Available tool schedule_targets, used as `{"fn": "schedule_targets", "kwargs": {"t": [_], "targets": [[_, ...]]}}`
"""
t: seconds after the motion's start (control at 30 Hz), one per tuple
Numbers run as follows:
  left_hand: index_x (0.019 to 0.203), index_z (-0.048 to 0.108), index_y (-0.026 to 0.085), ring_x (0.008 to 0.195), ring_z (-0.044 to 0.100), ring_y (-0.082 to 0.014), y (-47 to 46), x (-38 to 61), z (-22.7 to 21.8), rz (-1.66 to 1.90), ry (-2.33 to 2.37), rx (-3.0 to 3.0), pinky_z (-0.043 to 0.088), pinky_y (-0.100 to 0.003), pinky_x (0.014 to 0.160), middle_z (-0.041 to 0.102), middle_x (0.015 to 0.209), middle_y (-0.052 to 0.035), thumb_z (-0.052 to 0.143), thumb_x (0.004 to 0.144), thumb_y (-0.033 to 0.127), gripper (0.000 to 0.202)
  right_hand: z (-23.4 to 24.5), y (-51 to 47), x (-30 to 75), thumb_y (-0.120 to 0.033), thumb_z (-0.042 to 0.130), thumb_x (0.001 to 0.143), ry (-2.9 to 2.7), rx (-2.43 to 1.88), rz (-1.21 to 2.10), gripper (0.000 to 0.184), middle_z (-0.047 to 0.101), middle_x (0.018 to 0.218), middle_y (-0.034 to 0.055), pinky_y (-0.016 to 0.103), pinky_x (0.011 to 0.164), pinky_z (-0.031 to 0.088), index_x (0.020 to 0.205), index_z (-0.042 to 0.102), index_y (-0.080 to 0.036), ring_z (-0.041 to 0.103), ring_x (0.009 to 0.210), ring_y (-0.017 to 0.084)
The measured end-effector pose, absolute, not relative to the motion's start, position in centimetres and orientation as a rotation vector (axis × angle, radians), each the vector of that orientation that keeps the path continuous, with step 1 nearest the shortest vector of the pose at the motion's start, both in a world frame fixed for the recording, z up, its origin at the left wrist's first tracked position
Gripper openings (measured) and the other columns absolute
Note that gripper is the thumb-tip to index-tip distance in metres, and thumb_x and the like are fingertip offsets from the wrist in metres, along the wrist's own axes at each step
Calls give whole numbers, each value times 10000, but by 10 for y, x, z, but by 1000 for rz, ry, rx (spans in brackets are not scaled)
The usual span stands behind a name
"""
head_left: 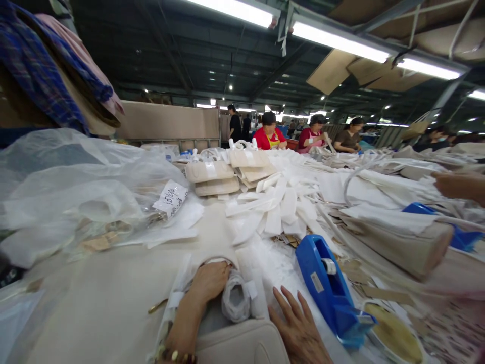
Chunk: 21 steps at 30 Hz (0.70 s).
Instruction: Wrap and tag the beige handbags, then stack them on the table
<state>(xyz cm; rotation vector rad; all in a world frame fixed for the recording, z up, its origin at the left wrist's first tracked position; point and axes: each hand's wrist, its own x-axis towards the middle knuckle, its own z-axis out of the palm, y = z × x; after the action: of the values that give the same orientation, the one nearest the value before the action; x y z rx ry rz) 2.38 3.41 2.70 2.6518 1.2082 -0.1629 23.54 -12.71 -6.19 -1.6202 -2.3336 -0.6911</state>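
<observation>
My left hand (206, 285) curls its fingers over the rim of a white paper-wrapped bundle (237, 298) at the near edge of the table. My right hand (297, 328) lies flat with fingers stretched out, just right of that bundle and touching the white wrapping. A beige bag (242, 344) lies between my two wrists at the bottom. A blue tape dispenser (329, 290) stands just right of my right hand.
Clear plastic bags (76, 187) pile up at the left. White paper strips (276, 207) and stacked beige bags (212, 177) cover the middle. Another person's hand (460, 184) reaches in at the right. Several workers (270, 132) sit at the far end.
</observation>
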Motion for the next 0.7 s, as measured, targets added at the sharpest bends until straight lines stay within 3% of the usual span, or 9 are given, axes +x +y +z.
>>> {"fn": "schedule_targets", "kwargs": {"t": [0.17, 0.43, 0.6, 0.7], "targets": [[973, 671, 117, 1053, 603, -246, 44, 29, 29, -247, 1119, 2659, 461, -357, 914, 663, 1087, -142, 320, 882, 80, 365, -59, -127, 228, -207, 536, 784, -2299, -1581, -727, 366, 490, 1347, 147, 486, 1027, 271, 1149, 561, -213, 354, 1290, 322], [834, 685, 162, 1020, 607, -213, 43, 22, 31, -130, 1134, 2583, 441, -333, 939, 682, 1023, -108, 347, 845, 82, 347, -57, -128, 218, -137, 480, 805, -2265, -1491, -755, 266, 473, 1373, 132, 533, 1127, 74, 1043, 601, -149, 232, 1368, 297], [813, 681, 132, 992, 606, -242, 44, 19, 31, 31, 1154, 2465, 431, -362, 939, 682, 992, -130, 374, 815, 130, 307, -55, -130, 220, -151, 481, 782, -2320, -1506, -705, 358, 602, 1232, 111, 499, 1140, -79, 1122, 594, -131, 410, 1277, 268], [874, 676, 126, 937, 614, -215, 42, 7, 39, 169, 1128, 2351, 467, -316, 881, 689, 959, -96, 321, 826, 185, 363, -61, -129, 219, -169, 481, 821, -2304, -1434, -759, 335, 647, 1167, 70, 455, 1147, -111, 1131, 603, -143, 515, 1178, 240]]}}
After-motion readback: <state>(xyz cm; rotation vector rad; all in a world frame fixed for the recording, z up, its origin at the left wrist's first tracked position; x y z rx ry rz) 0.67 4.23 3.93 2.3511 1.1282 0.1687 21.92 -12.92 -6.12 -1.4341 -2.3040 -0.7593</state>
